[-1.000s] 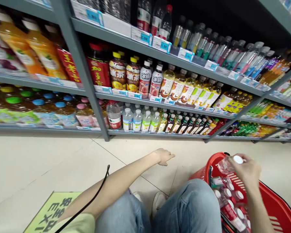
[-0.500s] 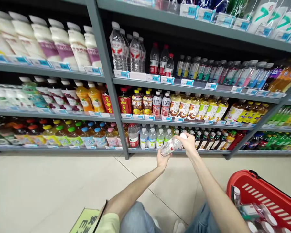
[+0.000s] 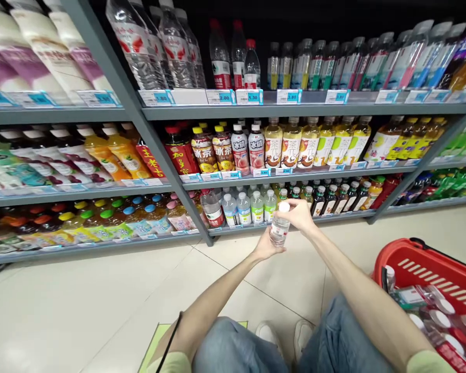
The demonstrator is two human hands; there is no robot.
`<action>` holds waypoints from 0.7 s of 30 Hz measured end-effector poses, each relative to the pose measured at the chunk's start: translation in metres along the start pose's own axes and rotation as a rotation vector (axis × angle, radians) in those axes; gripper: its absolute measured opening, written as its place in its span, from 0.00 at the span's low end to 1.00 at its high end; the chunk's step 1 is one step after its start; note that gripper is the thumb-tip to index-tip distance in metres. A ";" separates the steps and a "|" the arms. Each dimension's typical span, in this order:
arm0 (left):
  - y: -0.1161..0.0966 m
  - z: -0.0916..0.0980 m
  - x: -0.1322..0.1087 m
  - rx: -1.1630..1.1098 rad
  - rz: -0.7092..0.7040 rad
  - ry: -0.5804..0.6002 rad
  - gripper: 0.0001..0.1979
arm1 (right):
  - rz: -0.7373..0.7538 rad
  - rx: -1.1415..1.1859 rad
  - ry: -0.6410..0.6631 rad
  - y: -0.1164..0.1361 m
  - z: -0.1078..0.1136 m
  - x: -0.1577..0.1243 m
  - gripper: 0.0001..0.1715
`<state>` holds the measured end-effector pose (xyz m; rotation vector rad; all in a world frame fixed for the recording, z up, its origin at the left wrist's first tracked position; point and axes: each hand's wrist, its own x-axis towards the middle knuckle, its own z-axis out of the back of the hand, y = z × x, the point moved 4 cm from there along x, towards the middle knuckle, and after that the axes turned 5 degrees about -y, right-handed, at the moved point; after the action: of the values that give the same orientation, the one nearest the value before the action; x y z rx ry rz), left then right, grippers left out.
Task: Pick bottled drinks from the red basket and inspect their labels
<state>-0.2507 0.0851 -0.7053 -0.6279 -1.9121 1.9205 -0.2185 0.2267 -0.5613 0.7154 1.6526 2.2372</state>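
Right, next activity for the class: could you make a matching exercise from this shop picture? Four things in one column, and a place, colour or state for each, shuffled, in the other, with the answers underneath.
Column one
1. left hand
2. right hand
3. held bottle
4. basket

Column two
A. red, with bottles inside
B. at the lower part of what is held
C. clear, with a white cap
D. at the upper end of what is held

Right pairs: 1-B, 2-D, 3-C, 4-A
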 end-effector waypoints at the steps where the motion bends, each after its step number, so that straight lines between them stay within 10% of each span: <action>1: -0.007 -0.001 -0.001 0.016 -0.029 -0.013 0.45 | -0.001 0.054 -0.019 0.002 0.002 0.002 0.23; 15: -0.034 -0.057 -0.040 -0.114 -0.134 0.362 0.34 | 0.210 0.002 0.175 0.030 0.011 -0.007 0.17; 21: -0.046 -0.042 -0.020 -0.153 -0.189 0.194 0.47 | 0.058 0.341 -0.224 0.011 0.045 0.019 0.24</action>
<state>-0.2136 0.1104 -0.6580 -0.6271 -1.9311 1.5506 -0.2096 0.2691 -0.5360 1.0647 1.9365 1.8458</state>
